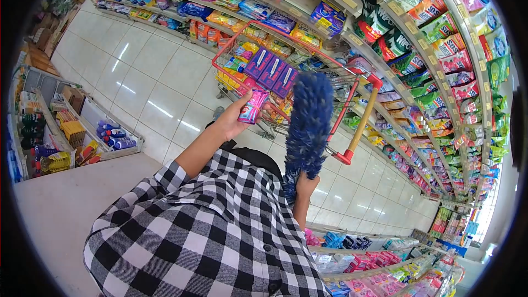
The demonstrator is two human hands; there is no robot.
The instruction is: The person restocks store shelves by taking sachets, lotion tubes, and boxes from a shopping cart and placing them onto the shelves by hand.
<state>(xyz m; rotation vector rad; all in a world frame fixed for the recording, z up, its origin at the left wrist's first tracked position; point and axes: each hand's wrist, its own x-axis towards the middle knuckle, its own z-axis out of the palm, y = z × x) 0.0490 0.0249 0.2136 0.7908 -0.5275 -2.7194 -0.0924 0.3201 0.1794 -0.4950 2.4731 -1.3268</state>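
My left hand point(234, 125) is closed around a small pink packet point(253, 106), held up in front of the shopping cart point(223, 70). Low on a fluffy blue duster point(309, 124), my right hand point(307, 183) has its fingers wrapped round the handle end, which is partly hidden. The duster stands upright and covers part of the cart's right side. Inside the cart lie purple boxes point(271, 71) in a row, with yellow packs point(246, 50) beside them. The cart has a wire basket, red edges and a yellowish handle bar point(364, 122).
Shelves of bright bagged goods point(410, 66) curve along the back and right side. A low display with bottles point(115, 135) stands at the left. More stocked shelves point(368, 261) are at the lower right. Pale floor tiles point(148, 74) run between them.
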